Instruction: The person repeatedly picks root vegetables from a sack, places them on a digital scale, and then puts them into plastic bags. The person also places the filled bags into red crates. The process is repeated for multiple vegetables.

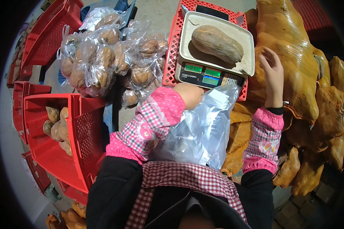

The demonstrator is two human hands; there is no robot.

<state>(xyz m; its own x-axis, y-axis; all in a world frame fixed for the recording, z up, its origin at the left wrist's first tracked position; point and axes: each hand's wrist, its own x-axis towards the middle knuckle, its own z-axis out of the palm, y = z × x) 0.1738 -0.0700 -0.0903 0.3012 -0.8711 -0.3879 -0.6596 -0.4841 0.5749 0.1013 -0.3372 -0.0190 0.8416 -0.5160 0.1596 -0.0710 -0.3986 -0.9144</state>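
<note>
A long tan pumpkin lies on the pale tray of a digital scale with lit green displays. Just below the scale's front, my left hand is closed at the upper edge of a clear plastic bag; its fingertips are hidden. The bag hangs down in front of my apron. To the right of the tray, my right hand is raised with fingers apart, holding nothing, close to an orange mesh sack.
The scale stands on a red plastic crate. Several pumpkins in clear bags are heaped at the left. A red crate at lower left holds loose pumpkins. More filled mesh sacks crowd the right side.
</note>
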